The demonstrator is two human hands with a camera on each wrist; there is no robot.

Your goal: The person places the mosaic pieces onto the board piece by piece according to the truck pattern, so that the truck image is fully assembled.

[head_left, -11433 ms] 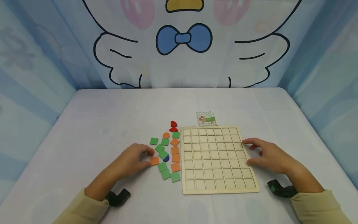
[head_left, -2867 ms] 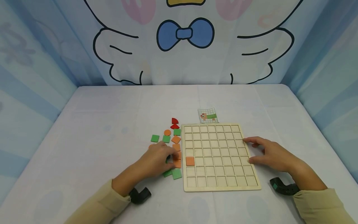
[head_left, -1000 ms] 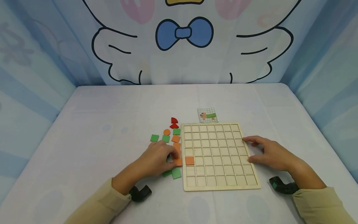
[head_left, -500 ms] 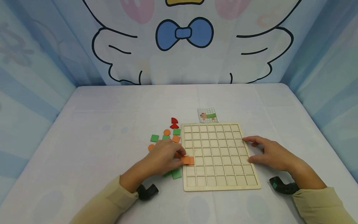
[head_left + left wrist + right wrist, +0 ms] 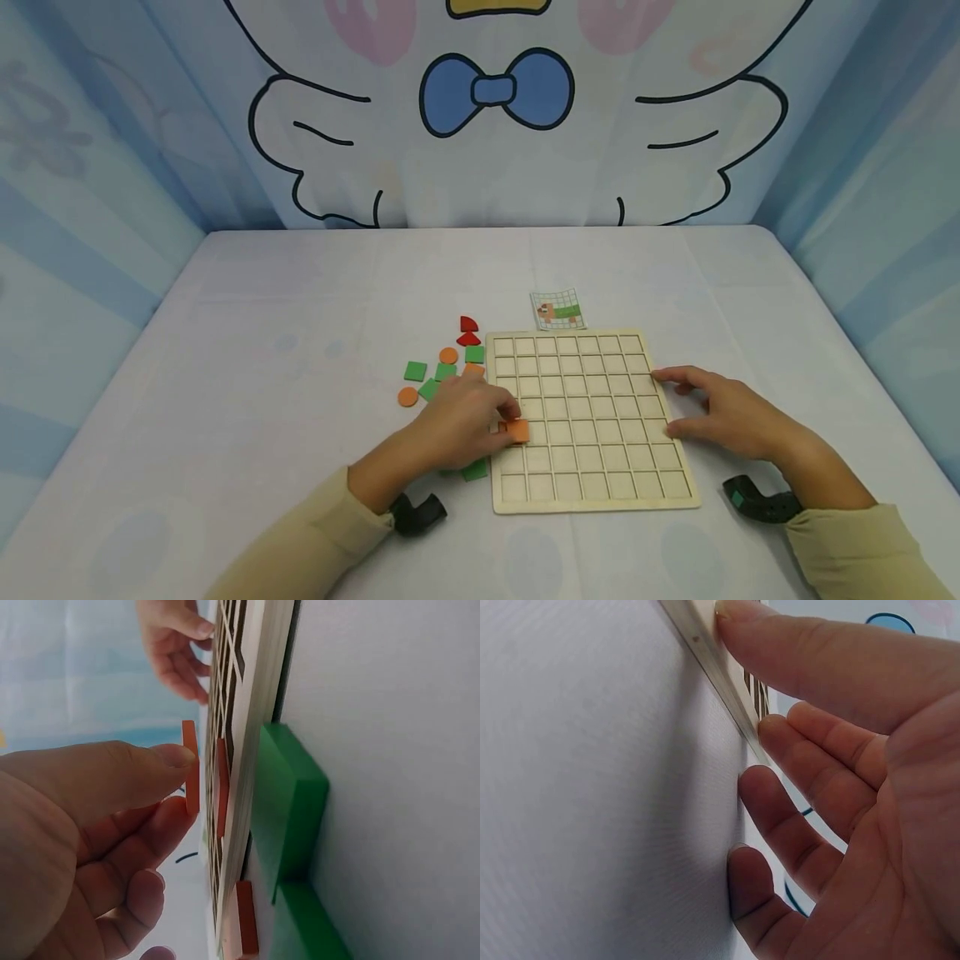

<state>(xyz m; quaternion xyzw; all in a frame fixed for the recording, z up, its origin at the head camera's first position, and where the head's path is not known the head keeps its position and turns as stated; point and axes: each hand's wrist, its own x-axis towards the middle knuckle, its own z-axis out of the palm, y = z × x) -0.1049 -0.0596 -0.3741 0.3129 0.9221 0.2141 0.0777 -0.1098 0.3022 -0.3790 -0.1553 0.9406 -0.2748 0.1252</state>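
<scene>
Orange tile [image 5: 518,431] pinched over wooden grid board [image 5: 592,506]

Only an early stage appears to have been reached. A single placed tile [image 5: 222,787], also orange, is shown on the board in the left wrist view, right of that frame's middle; no other filled cell can be made out, though some of the grid is covered by the left hand [image 5: 465,421]. Left to be laid, as far as can be judged, are pieces scattered left of centre in the head view: green tiles [image 5: 415,371], orange discs [image 5: 407,397] and red wedges [image 5: 468,323]. Others may be hidden by the hand. Above the board, a picture card [image 5: 558,310] printed with a green and orange figure is seen.

Just below the centre of the head view, the orange tile is held above the board's left columns. It is clamped between the left thumb and a fingertip, apart from the placed tile. A plain, square-looking face is presented there; edge-on in the left wrist view, a thin, flat slab is shown. At the board's right edge, contact is made by the right hand [image 5: 727,412], its thumb and fingers apart and no piece held.
</scene>
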